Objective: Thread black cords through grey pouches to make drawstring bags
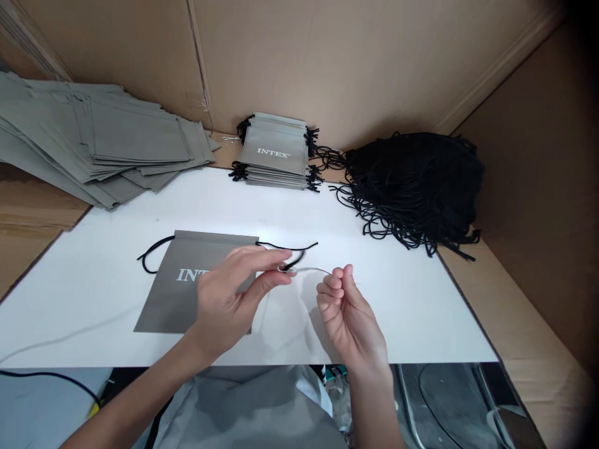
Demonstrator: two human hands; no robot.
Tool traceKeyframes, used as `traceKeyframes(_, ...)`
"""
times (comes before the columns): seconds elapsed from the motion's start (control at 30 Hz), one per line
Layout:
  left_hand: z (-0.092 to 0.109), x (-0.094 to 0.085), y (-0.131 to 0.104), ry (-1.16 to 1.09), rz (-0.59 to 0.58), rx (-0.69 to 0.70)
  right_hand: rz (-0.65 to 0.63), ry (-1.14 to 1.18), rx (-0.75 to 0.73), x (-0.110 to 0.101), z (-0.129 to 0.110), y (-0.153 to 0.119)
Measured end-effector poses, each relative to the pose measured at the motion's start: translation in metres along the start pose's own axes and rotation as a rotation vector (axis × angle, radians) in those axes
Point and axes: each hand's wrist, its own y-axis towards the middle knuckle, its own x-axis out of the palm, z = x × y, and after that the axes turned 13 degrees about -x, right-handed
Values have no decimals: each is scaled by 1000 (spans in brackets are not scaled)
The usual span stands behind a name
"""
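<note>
A grey drawstring bag (pixel 161 305) with white lettering lies flat on the table, partly covered by my left hand (pixel 238 287). Black cord comes out at both its top corners. Between my left thumb and fingertips is the looped end of a thin metal wire (pixel 311 269), with a short black cord end (pixel 296 260) at the loop. My right hand (pixel 349 305) is closed, pinching the other end of this wire between thumb and forefinger. Both hands are raised just above the table, right of the bag's lettering.
Loose grey bag pieces (pixel 140 134) are piled at the back left. A stack of corded bags (pixel 276 140) stands at the back middle. A heap of black cords (pixel 416 187) lies at the back right. Cardboard walls (pixel 327 56) surround the white table (pixel 407 330).
</note>
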Motion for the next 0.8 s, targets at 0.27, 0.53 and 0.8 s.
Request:
traceKeyframes(0.27,5,-22,12,-6,-338,-141,-140,-409,-410,-8,-9,-2)
traceKeyframes(0.53,8,-31,8,-140,-437,-89,-245,-698,-589,-16,-21,5)
traceKeyframes(0.8,7,-43,27,142,-847,-88,-372,-967,-436,-15,-25,28)
